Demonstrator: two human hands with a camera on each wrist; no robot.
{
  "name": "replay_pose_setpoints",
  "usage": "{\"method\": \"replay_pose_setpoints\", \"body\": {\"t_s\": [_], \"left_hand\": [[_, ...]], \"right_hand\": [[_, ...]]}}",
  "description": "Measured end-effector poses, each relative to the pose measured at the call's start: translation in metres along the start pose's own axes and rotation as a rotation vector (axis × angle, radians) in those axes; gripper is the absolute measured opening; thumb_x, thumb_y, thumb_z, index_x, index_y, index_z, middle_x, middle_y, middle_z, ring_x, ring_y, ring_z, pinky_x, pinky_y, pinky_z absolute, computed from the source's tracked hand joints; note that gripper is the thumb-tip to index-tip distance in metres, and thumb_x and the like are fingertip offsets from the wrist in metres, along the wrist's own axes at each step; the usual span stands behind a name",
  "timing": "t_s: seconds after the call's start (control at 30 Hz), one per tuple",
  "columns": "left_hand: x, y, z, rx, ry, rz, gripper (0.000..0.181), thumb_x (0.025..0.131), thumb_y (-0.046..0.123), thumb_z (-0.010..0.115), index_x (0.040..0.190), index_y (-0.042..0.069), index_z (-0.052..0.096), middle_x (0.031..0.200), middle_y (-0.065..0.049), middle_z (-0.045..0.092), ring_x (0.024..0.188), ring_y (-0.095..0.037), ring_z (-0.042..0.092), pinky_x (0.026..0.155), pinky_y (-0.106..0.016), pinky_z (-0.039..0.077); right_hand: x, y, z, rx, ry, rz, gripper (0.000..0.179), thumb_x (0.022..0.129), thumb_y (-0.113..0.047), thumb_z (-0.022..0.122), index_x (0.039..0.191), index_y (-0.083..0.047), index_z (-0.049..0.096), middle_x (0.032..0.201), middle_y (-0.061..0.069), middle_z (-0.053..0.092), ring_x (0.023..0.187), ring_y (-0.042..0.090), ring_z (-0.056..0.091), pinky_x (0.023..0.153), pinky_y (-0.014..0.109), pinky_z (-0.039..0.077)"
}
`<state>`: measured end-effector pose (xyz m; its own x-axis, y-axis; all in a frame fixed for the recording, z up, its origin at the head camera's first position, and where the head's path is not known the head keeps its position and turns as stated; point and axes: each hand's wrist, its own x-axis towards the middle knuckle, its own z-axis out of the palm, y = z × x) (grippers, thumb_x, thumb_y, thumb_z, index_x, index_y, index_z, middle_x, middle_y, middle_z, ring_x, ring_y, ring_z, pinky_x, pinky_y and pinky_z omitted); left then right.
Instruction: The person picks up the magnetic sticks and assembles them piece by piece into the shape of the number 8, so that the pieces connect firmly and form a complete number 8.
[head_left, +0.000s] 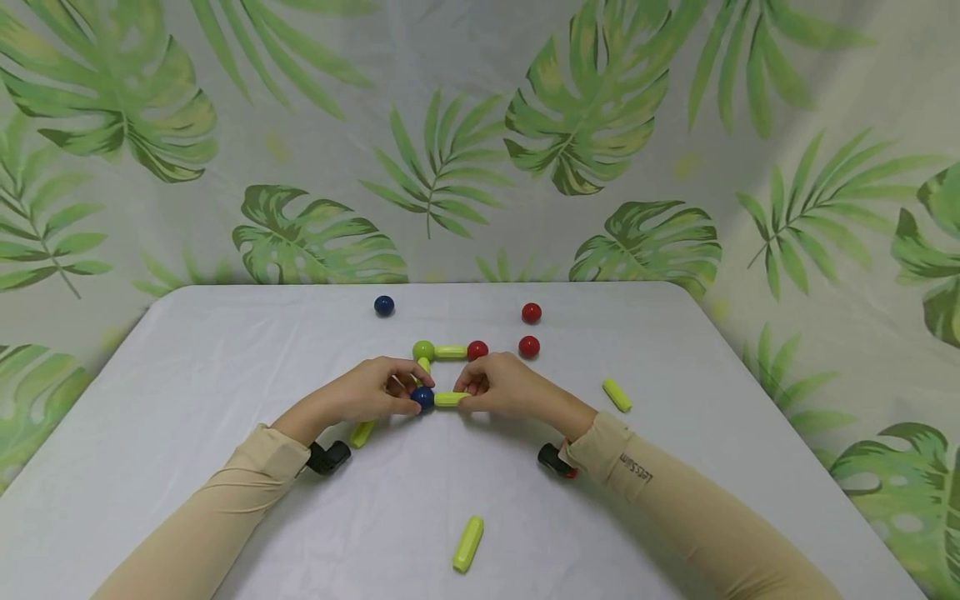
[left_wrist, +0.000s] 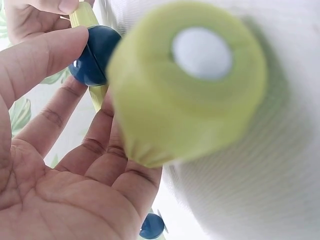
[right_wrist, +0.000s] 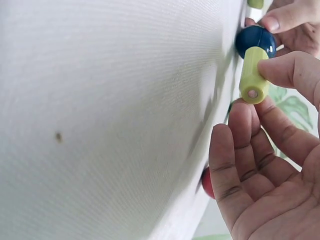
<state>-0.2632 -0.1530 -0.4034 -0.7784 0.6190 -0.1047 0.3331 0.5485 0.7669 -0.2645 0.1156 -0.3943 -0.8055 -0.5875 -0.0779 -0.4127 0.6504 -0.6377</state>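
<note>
My left hand (head_left: 381,390) pinches a dark blue ball (head_left: 422,398) between thumb and fingers. With thumb and index finger, my right hand (head_left: 501,385) holds a yellow-green magnetic rod (head_left: 448,400), one end of it against the blue ball. In the right wrist view, a round metal tip shows at the near end of this rod (right_wrist: 254,77). A second rod (head_left: 424,366) runs from the blue ball to a green ball (head_left: 423,350). From the green ball, another rod (head_left: 450,352) leads right to a red ball (head_left: 477,350), which sits just beyond the right fingers.
Two red balls (head_left: 532,313) (head_left: 529,347) lie at the back right, and another blue ball (head_left: 384,306) at the back. Loose rods lie by the left wrist (head_left: 362,433), at the right (head_left: 617,395) and near the front (head_left: 468,544). A leaf-patterned cloth (head_left: 450,167) hangs behind the white table (head_left: 225,358).
</note>
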Motion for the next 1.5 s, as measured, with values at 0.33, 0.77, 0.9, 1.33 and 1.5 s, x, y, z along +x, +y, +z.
{"method": "replay_pose_setpoints", "body": {"t_s": [0.33, 0.77, 0.9, 1.33, 1.5], "left_hand": [[-0.001, 0.000, 0.000, -0.007, 0.004, -0.002, 0.028, 0.099, 0.015, 0.079, 0.126, 0.011, 0.072, 0.112, -0.010, 0.075, 0.096, -0.016, 0.070, 0.085, -0.031, 0.055], [-0.002, -0.001, 0.000, -0.014, 0.011, -0.004, 0.028, 0.099, 0.014, 0.079, 0.126, 0.011, 0.073, 0.111, -0.009, 0.075, 0.096, -0.016, 0.070, 0.086, -0.031, 0.056], [-0.002, 0.000, 0.000, -0.015, 0.014, -0.009, 0.028, 0.099, 0.015, 0.079, 0.126, 0.012, 0.073, 0.111, -0.009, 0.075, 0.097, -0.016, 0.070, 0.086, -0.031, 0.055], [-0.002, -0.001, 0.001, -0.014, 0.016, -0.019, 0.028, 0.099, 0.016, 0.079, 0.127, 0.013, 0.073, 0.112, -0.009, 0.074, 0.098, -0.016, 0.069, 0.088, -0.032, 0.055], [-0.003, 0.001, 0.001, -0.004, 0.011, -0.005, 0.029, 0.100, 0.017, 0.078, 0.127, 0.013, 0.073, 0.113, -0.008, 0.074, 0.099, -0.016, 0.070, 0.088, -0.033, 0.056]], "right_hand": [[0.003, 0.001, 0.000, 0.004, -0.013, 0.022, 0.009, 0.094, -0.014, 0.082, 0.101, -0.009, 0.080, 0.084, -0.002, 0.070, 0.077, 0.008, 0.059, 0.072, 0.019, 0.050], [0.002, -0.002, -0.001, 0.005, -0.022, 0.032, 0.009, 0.094, -0.015, 0.082, 0.102, -0.010, 0.079, 0.084, -0.002, 0.069, 0.077, 0.008, 0.058, 0.072, 0.019, 0.049], [0.002, -0.001, -0.001, 0.004, -0.023, 0.033, 0.010, 0.094, -0.015, 0.082, 0.101, -0.010, 0.079, 0.084, -0.002, 0.069, 0.077, 0.008, 0.058, 0.072, 0.019, 0.049], [0.003, 0.000, -0.006, -0.004, -0.025, 0.017, 0.012, 0.096, -0.019, 0.081, 0.105, -0.011, 0.079, 0.087, -0.002, 0.072, 0.079, 0.008, 0.061, 0.074, 0.021, 0.051], [0.007, -0.003, -0.014, -0.018, -0.009, 0.030, 0.012, 0.097, -0.021, 0.079, 0.107, -0.014, 0.078, 0.086, -0.002, 0.070, 0.080, 0.010, 0.060, 0.076, 0.023, 0.050]]}}
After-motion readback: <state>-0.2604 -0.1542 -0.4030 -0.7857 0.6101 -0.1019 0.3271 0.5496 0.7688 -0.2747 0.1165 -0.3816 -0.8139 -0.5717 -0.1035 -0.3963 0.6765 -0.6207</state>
